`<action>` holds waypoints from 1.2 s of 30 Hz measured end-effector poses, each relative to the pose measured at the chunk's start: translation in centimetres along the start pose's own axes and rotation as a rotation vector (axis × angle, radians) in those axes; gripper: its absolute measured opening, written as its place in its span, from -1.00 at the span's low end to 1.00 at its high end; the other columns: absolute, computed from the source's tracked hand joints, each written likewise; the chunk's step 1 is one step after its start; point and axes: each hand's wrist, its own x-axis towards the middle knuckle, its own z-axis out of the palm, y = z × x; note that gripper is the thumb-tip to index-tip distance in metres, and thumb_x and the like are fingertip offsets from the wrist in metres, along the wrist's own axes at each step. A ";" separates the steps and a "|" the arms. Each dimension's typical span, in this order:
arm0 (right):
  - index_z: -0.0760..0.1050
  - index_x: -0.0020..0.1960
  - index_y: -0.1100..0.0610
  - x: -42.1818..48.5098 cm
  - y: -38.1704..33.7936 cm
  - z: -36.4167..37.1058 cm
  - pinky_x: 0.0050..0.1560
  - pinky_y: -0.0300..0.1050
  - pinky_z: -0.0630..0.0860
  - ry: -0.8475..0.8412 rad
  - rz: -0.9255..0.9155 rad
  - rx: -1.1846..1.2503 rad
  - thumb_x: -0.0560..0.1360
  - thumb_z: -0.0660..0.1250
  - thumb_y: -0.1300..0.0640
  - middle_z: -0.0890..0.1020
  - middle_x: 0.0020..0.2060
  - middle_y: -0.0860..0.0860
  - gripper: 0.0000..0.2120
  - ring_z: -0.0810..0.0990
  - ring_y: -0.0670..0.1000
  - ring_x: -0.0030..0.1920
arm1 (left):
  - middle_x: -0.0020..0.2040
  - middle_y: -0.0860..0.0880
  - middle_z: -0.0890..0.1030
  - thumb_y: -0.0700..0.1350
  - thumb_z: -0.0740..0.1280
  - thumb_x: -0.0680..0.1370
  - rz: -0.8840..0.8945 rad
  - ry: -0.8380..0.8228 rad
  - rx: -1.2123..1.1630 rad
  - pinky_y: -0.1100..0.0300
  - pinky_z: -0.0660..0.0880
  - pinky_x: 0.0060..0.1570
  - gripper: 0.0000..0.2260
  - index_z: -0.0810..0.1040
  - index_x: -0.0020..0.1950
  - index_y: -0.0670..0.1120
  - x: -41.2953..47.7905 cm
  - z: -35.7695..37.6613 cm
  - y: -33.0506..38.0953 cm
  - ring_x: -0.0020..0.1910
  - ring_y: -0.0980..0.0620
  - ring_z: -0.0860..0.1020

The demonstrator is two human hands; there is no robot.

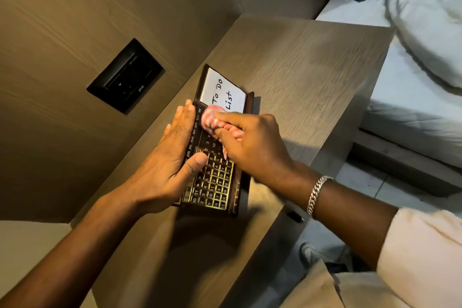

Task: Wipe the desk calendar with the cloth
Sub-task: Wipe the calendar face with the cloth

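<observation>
A dark wooden desk calendar [217,184] with a gold number grid and a strip of month names lies flat on the wooden bedside table [295,65]. A white "To Do List" card [222,91] sits in its far end. My left hand [170,157] lies flat along the calendar's left edge, thumb resting on the grid, holding it steady. My right hand [250,142] grips a bunched pink and white striped cloth [211,117] and presses it on the calendar's face near the month strip, just below the card.
A black socket panel [126,76] is set in the wood wall to the left. A bed with white sheets [412,97] stands to the right of the table. A silver bracelet [317,194] circles my right wrist. Pale floor tiles [362,182] show below.
</observation>
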 end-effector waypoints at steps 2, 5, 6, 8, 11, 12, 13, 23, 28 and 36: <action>0.63 0.22 0.16 -0.9 0.7 -0.2 -0.17 -0.02 0.70 -0.007 0.039 -0.063 0.52 0.44 0.19 0.75 -0.09 0.14 -0.72 0.71 0.03 -0.18 | 0.60 0.12 -0.28 0.45 -0.09 0.47 -0.001 0.005 -0.011 0.01 -0.18 0.55 -0.20 -0.30 0.56 0.09 0.0 0.1 0.0 0.55 0.22 -0.27; 0.64 0.21 0.09 -2.8 -0.1 0.3 -0.14 -0.13 0.69 -0.066 -0.017 0.000 0.51 0.43 0.14 0.76 -0.07 0.04 -0.73 0.70 -0.09 -0.17 | 0.60 0.09 -0.26 0.44 -0.08 0.48 0.014 0.010 0.005 0.00 -0.17 0.55 -0.20 -0.27 0.57 0.06 -0.1 0.2 0.0 0.56 0.20 -0.26; 0.64 0.20 0.07 -2.9 -0.5 0.5 -0.10 -0.19 0.67 -0.086 -0.048 0.043 0.51 0.43 0.12 0.75 -0.04 0.02 -0.73 0.69 -0.11 -0.10 | 0.61 0.07 -0.25 0.44 -0.08 0.49 0.017 0.013 0.013 -0.01 -0.16 0.55 -0.20 -0.26 0.57 0.05 -0.1 0.1 0.0 0.56 0.19 -0.26; 0.66 0.17 0.05 -1.6 -0.9 0.5 -0.11 -0.25 0.65 -0.077 -0.101 0.050 0.49 0.44 0.14 0.75 -0.05 0.03 -0.75 0.69 -0.09 -0.08 | 0.61 0.04 -0.23 0.43 -0.08 0.49 0.017 0.015 0.029 -0.01 -0.16 0.55 -0.20 -0.26 0.57 0.03 -0.1 0.0 0.0 0.57 0.19 -0.25; 0.66 0.17 0.08 0.1 0.2 -0.4 -0.16 -0.15 0.66 -0.009 -0.082 -0.072 0.50 0.44 0.21 0.75 -0.07 0.08 -0.75 0.68 -0.03 -0.16 | 0.60 0.06 -0.26 0.43 -0.09 0.50 0.016 0.007 0.079 0.04 -0.20 0.54 -0.21 -0.29 0.56 0.05 0.0 0.0 0.1 0.56 0.20 -0.28; 0.64 0.20 0.11 0.0 0.6 -0.5 -0.21 -0.15 0.67 -0.009 -0.053 -0.108 0.51 0.42 0.21 0.75 -0.06 0.10 -0.74 0.67 -0.02 -0.18 | 0.59 0.09 -0.28 0.43 -0.10 0.49 0.013 0.011 0.079 0.08 -0.21 0.53 -0.21 -0.30 0.56 0.07 0.1 0.1 0.1 0.55 0.21 -0.29; 0.62 0.22 0.11 -0.7 0.9 -0.5 -0.28 -0.20 0.65 -0.004 -0.045 -0.134 0.52 0.41 0.21 0.74 -0.08 0.09 -0.73 0.64 -0.06 -0.23 | 0.59 0.11 -0.29 0.44 -0.10 0.49 0.011 0.014 0.074 0.10 -0.22 0.52 -0.21 -0.30 0.56 0.08 0.2 0.2 0.1 0.55 0.22 -0.29; 0.65 0.14 0.14 1.1 1.0 -1.2 -0.18 -0.17 0.59 -0.103 -0.234 -0.184 0.49 0.43 0.28 0.74 -0.11 0.13 -0.76 0.68 0.06 -0.22 | 0.58 0.13 -0.32 0.44 -0.08 0.49 -0.003 0.021 0.083 0.16 -0.25 0.49 -0.23 -0.33 0.54 0.13 0.0 0.4 0.0 0.54 0.23 -0.31; 0.63 0.21 0.07 -1.9 1.1 -0.7 -0.18 -0.23 0.67 -0.204 -0.061 -0.021 0.52 0.38 0.09 0.75 -0.12 0.02 -0.73 0.69 -0.09 -0.19 | 0.52 0.33 -0.36 0.45 -0.08 0.47 -0.016 0.037 0.040 0.33 -0.26 0.43 -0.24 -0.34 0.53 0.19 0.0 0.6 0.0 0.53 0.30 -0.30; 0.58 0.21 0.31 5.8 2.4 -6.3 -0.37 -0.19 0.62 -0.352 0.723 0.999 0.32 0.50 0.15 0.74 -0.13 0.15 -0.51 0.73 0.00 -0.30 | 0.56 0.15 -0.37 0.42 -0.18 0.49 -0.078 -0.007 0.258 0.15 -0.34 0.48 -0.30 -0.42 0.50 0.19 0.3 -0.1 0.6 0.52 0.25 -0.35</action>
